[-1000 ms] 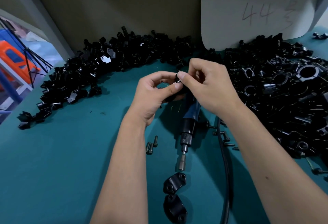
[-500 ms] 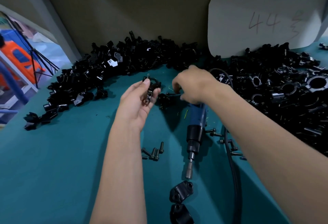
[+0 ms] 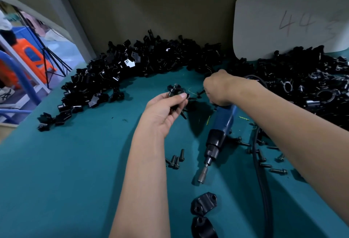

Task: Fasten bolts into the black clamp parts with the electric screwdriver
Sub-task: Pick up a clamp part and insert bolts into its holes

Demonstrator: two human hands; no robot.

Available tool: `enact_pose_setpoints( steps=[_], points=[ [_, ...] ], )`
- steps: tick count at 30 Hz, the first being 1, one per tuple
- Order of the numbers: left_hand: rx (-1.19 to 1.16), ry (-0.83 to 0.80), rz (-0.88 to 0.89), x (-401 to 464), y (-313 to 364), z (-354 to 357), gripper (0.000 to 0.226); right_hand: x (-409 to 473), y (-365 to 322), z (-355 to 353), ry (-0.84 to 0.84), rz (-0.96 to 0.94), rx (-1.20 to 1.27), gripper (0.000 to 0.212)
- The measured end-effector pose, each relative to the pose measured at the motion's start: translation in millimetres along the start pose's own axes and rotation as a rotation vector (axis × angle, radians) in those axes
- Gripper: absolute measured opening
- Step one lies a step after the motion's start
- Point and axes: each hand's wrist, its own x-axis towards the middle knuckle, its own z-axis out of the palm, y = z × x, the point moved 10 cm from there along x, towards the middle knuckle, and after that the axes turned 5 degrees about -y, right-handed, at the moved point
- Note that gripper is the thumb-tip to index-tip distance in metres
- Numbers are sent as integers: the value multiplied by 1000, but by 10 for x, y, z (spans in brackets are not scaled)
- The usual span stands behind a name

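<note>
Left hand [image 3: 166,111] pinching black clamp part [image 3: 176,92] above teal bench [image 3: 75,171]; right hand [image 3: 220,88] fisted around electric screwdriver [image 3: 219,134], tip pointing near.

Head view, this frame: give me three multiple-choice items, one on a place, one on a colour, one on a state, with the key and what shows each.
1. Where does the electric screwdriver lie?
A. on the table between the forearms
B. on the left parts pile
C. in the left hand

2. What colour is the table surface?
A. grey
B. teal
C. white

3. What is the left hand doing?
A. lying flat and empty
B. pinching a black clamp part
C. gripping the cable

Key: 1 A, its bit points toward the camera on the bare table; 2 B, teal shows all around the parts; 3 B, the black clamp part sits at the fingertips, raised off the table.
</note>
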Motion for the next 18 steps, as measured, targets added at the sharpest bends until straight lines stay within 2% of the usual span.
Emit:
enact_pose_setpoints(
  steps=[3,8,12,18],
  points=[
    [23,-24,-12,-20,-12,21,16,-30,58,-1,6,36,54,37],
    [72,-76,-44,-32,-50,78,19,-104,98,-42,30,105,169,7],
    [36,-59,-37,-20,-52,69,20,-111,51,-13,31,80,350,27],
    [16,-51,-25,-9,-33,45,16,-120,78,-38,93,55,429,20]
  ],
)
